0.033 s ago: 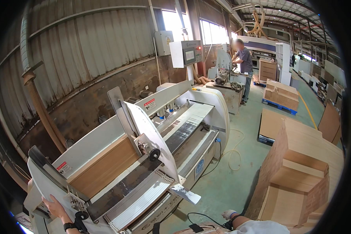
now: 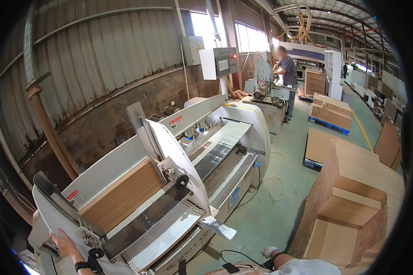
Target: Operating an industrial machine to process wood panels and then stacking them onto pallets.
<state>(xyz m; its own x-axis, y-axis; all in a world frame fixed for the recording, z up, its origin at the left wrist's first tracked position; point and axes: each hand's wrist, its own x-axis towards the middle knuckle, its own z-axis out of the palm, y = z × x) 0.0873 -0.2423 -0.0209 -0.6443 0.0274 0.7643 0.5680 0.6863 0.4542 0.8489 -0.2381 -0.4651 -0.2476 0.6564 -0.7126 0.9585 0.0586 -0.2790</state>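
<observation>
My left hand (image 2: 65,244) rests on the white end panel of a long woodworking machine (image 2: 45,229), fingers spread and apart. A black band circles that wrist. Close by it are a black round knob (image 2: 96,253) and small metal fittings. Inside the machine a brown wooden board (image 2: 124,195) lies along the back plate, between the end panel and a white middle plate (image 2: 179,151). At the lower right my right hand (image 2: 270,252), in a pale glove, hangs beside the machine, apart from it. Its fingers are loosely curled with nothing visible in them.
Stacked wooden panels (image 2: 353,192) stand at the right, with a pallet load (image 2: 330,110) farther back. A cable (image 2: 275,183) loops across the green floor. A control box (image 2: 220,64) stands above the machine. One person (image 2: 286,73) works at another machine farther off.
</observation>
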